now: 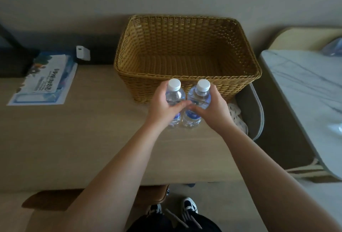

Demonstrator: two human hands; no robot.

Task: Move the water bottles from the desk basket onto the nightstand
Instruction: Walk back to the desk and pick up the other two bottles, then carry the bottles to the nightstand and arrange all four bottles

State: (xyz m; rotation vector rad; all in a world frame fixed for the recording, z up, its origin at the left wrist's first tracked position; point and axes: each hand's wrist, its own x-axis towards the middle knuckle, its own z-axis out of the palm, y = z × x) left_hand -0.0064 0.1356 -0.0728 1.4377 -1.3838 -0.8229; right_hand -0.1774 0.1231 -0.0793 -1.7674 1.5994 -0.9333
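Note:
Two clear water bottles with white caps and blue labels stand upright side by side in front of the wicker basket on the beige desk. My left hand grips the left bottle round its body. My right hand grips the right bottle the same way. Whether the bottles rest on the desk or are lifted just above it, I cannot tell. The basket's inside shows nothing in it. At the right stands the marble-topped nightstand, with a blurred clear item at its far edge.
A printed leaflet lies on the desk at the left, with a dark object and a white tag behind it. A grey bin with white cloth sits between desk and nightstand. A chair seat is below the desk edge.

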